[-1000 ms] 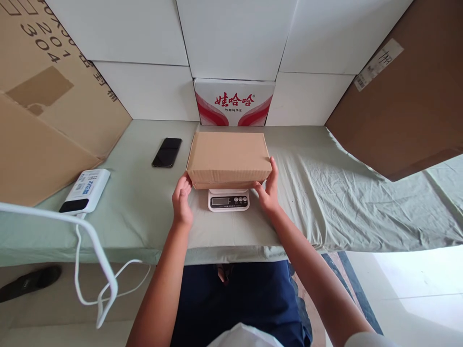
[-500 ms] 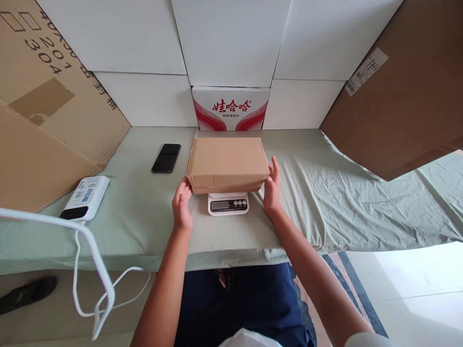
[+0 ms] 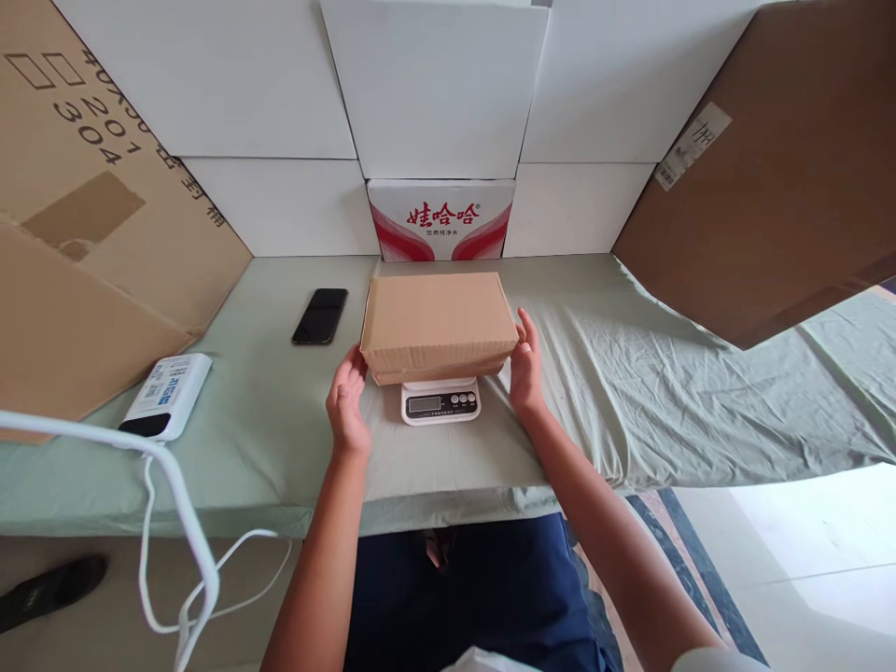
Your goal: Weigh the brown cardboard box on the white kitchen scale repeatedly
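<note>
A closed brown cardboard box rests on a small white kitchen scale and hides its platform. The scale's grey display and round buttons show below the box's front edge. At the box's front left corner is my left hand, its fingers against the side and partly hidden behind it. My right hand holds the opposite side near the front right corner, thumb raised and fingertips curled to the cardboard. Together the two hands clasp the box from both sides.
A black phone lies left of the box. Farther left are a white device and a white cable. Large cardboard panels flank the green cloth, and a red-and-white carton stands behind.
The view has shifted and turned slightly, so the scene sits a little lower. Both hands stay at the box's sides, and the box remains on the scale.
</note>
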A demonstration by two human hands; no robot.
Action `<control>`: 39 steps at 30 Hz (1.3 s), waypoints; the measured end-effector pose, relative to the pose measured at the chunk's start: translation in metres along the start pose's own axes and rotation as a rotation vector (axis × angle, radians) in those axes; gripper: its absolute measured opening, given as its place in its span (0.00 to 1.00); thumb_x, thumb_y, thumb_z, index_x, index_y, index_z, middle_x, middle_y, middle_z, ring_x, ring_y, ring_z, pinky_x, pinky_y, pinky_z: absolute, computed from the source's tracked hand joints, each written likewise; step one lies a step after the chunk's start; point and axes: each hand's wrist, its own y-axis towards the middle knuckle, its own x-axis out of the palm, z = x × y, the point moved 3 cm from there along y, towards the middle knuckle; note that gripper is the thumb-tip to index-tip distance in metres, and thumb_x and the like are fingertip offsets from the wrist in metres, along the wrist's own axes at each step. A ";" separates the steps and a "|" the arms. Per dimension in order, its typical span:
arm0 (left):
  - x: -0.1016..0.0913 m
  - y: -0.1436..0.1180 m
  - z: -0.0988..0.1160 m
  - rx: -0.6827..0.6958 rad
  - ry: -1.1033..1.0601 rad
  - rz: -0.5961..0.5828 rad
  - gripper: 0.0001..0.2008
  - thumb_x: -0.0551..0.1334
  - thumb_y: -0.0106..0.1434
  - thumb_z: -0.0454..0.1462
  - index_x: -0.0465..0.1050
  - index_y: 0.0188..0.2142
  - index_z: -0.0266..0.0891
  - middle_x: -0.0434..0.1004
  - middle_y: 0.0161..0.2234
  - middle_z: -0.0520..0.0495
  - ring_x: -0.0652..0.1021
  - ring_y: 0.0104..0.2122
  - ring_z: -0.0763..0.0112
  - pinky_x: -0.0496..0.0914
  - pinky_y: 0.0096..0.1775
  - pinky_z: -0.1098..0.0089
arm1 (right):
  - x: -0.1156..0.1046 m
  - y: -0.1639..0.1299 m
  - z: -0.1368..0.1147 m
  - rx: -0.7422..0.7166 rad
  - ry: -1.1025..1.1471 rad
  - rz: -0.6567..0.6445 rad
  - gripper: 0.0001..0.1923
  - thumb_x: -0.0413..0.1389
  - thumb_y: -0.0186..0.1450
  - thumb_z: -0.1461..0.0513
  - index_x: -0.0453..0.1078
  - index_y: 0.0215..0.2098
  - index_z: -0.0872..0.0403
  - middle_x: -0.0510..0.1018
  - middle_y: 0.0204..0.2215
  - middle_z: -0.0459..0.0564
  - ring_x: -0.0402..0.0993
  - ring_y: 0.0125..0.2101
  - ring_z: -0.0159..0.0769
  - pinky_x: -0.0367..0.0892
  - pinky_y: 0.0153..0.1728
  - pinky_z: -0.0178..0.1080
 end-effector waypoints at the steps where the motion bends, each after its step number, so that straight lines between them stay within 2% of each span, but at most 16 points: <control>1: 0.000 0.000 -0.002 -0.012 0.008 -0.006 0.34 0.55 0.64 0.59 0.72 0.61 0.43 0.72 0.62 0.36 0.70 0.64 0.51 0.64 0.62 0.53 | 0.001 0.000 -0.002 -0.003 -0.004 -0.016 0.34 0.41 0.71 0.42 0.51 0.70 0.44 0.69 0.63 0.54 0.65 0.64 0.49 0.62 0.62 0.58; 8: -0.002 0.000 -0.012 -0.061 0.019 -0.005 0.37 0.56 0.62 0.61 0.74 0.60 0.41 0.75 0.59 0.33 0.73 0.61 0.49 0.67 0.60 0.52 | 0.007 -0.006 -0.016 -0.053 -0.082 -0.078 0.32 0.43 0.72 0.42 0.54 0.70 0.42 0.60 0.70 0.48 0.55 0.71 0.46 0.53 0.70 0.55; 17: -0.002 0.006 -0.015 -0.079 0.034 0.010 0.37 0.56 0.61 0.63 0.76 0.57 0.40 0.76 0.57 0.32 0.75 0.59 0.48 0.67 0.59 0.50 | 0.006 0.000 -0.025 -0.074 -0.147 -0.090 0.30 0.45 0.72 0.44 0.54 0.70 0.40 0.61 0.70 0.47 0.58 0.69 0.47 0.58 0.68 0.55; 24: 0.003 0.012 -0.007 -0.051 0.006 -0.010 0.35 0.56 0.61 0.62 0.77 0.55 0.41 0.77 0.57 0.33 0.75 0.59 0.48 0.68 0.58 0.51 | 0.006 0.004 -0.023 -0.051 -0.116 -0.067 0.32 0.45 0.72 0.43 0.55 0.70 0.43 0.60 0.71 0.48 0.55 0.70 0.48 0.53 0.70 0.57; 27: 0.011 0.032 0.004 -0.051 -0.003 -0.020 0.33 0.57 0.62 0.61 0.76 0.55 0.42 0.78 0.56 0.35 0.76 0.58 0.51 0.69 0.57 0.54 | 0.010 0.018 -0.026 -0.060 -0.074 -0.068 0.31 0.44 0.72 0.44 0.55 0.70 0.44 0.61 0.70 0.49 0.56 0.70 0.49 0.57 0.68 0.58; 31: 0.028 0.079 0.005 -0.073 -0.028 -0.028 0.30 0.57 0.62 0.61 0.77 0.52 0.44 0.79 0.54 0.38 0.77 0.57 0.55 0.69 0.57 0.58 | 0.022 0.052 -0.021 -0.078 -0.068 -0.094 0.32 0.42 0.72 0.43 0.52 0.70 0.44 0.61 0.70 0.49 0.61 0.67 0.49 0.65 0.63 0.56; 35: 0.045 0.116 -0.021 -0.082 -0.102 -0.045 0.34 0.57 0.60 0.64 0.76 0.51 0.43 0.76 0.57 0.35 0.75 0.60 0.56 0.67 0.59 0.58 | 0.033 0.085 0.006 -0.055 -0.062 -0.082 0.38 0.40 0.69 0.39 0.50 0.71 0.46 0.59 0.71 0.51 0.60 0.68 0.47 0.66 0.62 0.54; 39: 0.047 0.126 -0.053 -0.125 -0.144 -0.034 0.35 0.58 0.58 0.65 0.76 0.51 0.43 0.75 0.58 0.34 0.73 0.61 0.56 0.66 0.59 0.58 | 0.038 0.100 0.036 0.054 0.047 -0.176 0.43 0.44 0.65 0.36 0.48 0.71 0.48 0.59 0.71 0.52 0.64 0.65 0.46 0.68 0.60 0.52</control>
